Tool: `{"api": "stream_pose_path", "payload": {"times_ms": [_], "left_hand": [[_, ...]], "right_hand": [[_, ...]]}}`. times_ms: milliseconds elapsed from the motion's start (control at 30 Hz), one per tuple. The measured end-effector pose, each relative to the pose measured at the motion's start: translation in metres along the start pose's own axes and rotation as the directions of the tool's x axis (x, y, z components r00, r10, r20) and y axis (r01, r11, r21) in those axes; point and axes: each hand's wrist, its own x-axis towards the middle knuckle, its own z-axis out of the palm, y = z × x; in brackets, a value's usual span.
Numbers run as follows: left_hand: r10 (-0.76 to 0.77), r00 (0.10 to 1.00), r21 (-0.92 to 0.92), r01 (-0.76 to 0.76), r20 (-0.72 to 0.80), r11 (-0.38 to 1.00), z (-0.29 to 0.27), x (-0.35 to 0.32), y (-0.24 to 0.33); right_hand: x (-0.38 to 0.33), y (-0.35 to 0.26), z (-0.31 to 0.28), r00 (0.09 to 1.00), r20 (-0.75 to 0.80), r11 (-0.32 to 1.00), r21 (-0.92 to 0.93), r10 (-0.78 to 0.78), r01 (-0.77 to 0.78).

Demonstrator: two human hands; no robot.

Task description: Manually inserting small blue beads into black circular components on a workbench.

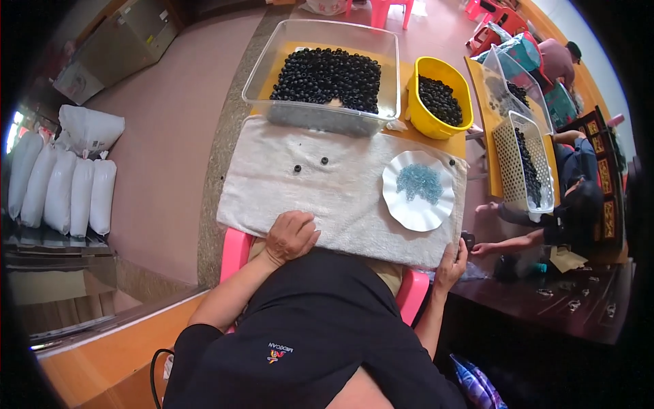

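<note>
A white towel (347, 180) covers the near part of the table in front of me. At its near edge, left of the middle, my left hand (291, 237) is closed on the cloth with curled fingers. My right hand (449, 267) pinches the towel's near right corner. Two small black ring-shaped pieces, a left one (298, 168) and a right one (325, 161), lie apart on the towel. On its right side sits a white scalloped plate (402, 215) with a heap of small clear bluish pieces (419, 184). Another black piece (452, 163) lies near the towel's right edge.
Beyond the towel stand a clear plastic bin (327, 123) and a yellow tub (426, 126), both holding many black pieces. At right, another table bears a white perforated basket (509, 160). A co-worker's hand (482, 249) reaches near my right hand. White sacks (63, 184) stand far left.
</note>
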Motion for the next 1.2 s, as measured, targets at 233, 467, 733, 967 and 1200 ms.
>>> {"api": "stream_pose_path", "payload": {"times_ms": [233, 467, 733, 967, 1200], "left_hand": [[0.009, 1.0, 0.019, -0.009, 0.008, 1.0, 0.003, -0.002, -0.003], [0.01, 0.999, -0.002, -0.01, -0.035, 1.0, 0.004, -0.008, -0.007], [0.01, 0.999, -0.031, -0.011, -0.046, 0.999, 0.001, -0.006, -0.008], [-0.008, 0.996, -0.02, 0.007, -0.089, 1.0, -0.004, -0.005, -0.008], [0.001, 0.996, -0.019, -0.003, -0.092, 1.0, -0.001, -0.009, -0.008]], "right_hand": [[0.002, 0.013, 0.0, 1.0, 0.008, 1.0, 0.012, -0.001, 0.001], [0.004, 0.005, -0.005, 0.999, 0.044, 0.996, -0.09, 0.032, -0.028], [0.0, -0.127, 0.03, 0.781, 0.076, 0.743, -0.262, -0.62, 0.615], [-0.017, -0.209, 0.18, 0.452, 0.545, 0.644, 0.227, -0.706, 0.731], [0.009, -0.205, 0.242, 0.345, 0.768, 0.498, -0.039, -0.539, 0.866]]}}
